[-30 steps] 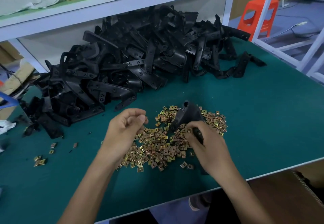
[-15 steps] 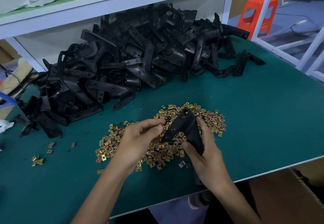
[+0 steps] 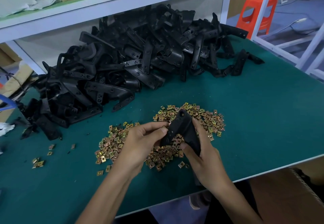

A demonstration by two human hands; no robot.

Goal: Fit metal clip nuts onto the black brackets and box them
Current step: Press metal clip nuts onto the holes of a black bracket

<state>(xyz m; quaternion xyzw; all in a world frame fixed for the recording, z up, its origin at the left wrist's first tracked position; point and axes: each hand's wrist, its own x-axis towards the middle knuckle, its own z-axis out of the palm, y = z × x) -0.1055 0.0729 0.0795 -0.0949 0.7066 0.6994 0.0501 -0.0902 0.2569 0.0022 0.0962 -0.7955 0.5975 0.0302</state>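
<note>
- Bracket (image 3: 182, 129), black moulded plastic, is held tilted just above the heap of clip nuts (image 3: 212, 122), its holed end pointing away from the person
- Right hand (image 3: 205, 155) has its grip closed round the bracket's lower arm; left hand (image 3: 140, 145) pinches thumb and forefinger together at the bracket's left edge, on what looks like one clip nut (mostly hidden by the fingertips)
- Handling, as a judgement: the bracket looks stiff and light, best held by its thick arm, clear of the holes; the nuts look small, springy and slippery, best pinched by their flat sides
- Pile of brackets (image 3: 131, 57) lies at the back of the green surface (image 3: 263, 118); a cardboard box (image 3: 280, 197) sits below its near edge
</note>
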